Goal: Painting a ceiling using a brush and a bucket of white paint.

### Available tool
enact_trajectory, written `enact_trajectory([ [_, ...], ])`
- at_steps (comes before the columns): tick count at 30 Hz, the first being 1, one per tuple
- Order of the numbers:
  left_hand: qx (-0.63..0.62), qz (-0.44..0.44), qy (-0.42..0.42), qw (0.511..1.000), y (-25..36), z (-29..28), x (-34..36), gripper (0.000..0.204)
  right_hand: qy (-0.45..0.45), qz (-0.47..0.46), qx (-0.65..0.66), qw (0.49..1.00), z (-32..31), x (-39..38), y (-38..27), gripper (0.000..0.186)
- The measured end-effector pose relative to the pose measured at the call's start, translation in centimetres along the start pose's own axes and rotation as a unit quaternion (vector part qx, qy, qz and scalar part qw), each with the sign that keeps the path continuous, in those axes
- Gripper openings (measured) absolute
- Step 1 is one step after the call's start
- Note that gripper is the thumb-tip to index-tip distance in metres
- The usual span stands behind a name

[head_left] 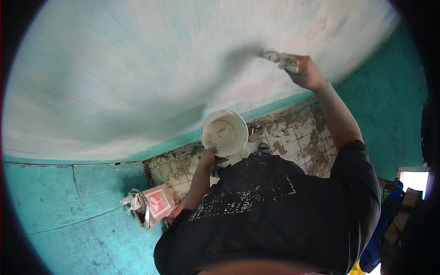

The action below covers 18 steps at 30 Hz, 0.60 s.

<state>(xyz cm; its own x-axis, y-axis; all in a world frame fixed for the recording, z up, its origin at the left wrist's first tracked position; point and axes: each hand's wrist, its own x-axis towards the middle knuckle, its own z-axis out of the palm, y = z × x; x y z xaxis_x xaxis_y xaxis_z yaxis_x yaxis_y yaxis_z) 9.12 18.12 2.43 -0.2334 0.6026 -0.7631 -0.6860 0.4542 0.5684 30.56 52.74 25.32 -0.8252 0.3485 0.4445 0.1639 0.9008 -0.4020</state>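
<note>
My right hand (308, 73) is raised to the wall (151, 68), its fingers closed round a paintbrush (274, 56) caked in whitish paint. The brush tip is at the wall, beside a dark shadow; whether it touches I cannot tell. Streaky white paint covers most of this wall over pale blue-green. Lower down, my left hand (209, 157) grips the near rim of a white bucket (242, 124), the thumb over its edge. The bucket is tilted so that its inside shows, with some whitish paint at the bottom.
A turquoise strip (275, 104) runs along the wall's foot, above a stained tiled floor (295, 137). An opened cardboard box (159, 201) with crumpled wrapping stands at the left by a turquoise wall (68, 197). Another turquoise wall (385, 96) rises on the right, with dark clutter below.
</note>
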Motion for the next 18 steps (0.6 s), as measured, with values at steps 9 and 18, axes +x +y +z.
enact_trajectory([
  [9,-0.028,-0.014,0.037,0.999,-4.1,-2.8,-2.1,0.042,0.406,-0.119,0.099,0.901,-0.1,-4.3,-4.1,0.016],
  [18,-0.002,0.013,0.047,0.999,-3.6,3.3,-3.3,0.042,0.325,0.344,0.772,0.425,9.1,-13.6,-1.7,0.039],
])
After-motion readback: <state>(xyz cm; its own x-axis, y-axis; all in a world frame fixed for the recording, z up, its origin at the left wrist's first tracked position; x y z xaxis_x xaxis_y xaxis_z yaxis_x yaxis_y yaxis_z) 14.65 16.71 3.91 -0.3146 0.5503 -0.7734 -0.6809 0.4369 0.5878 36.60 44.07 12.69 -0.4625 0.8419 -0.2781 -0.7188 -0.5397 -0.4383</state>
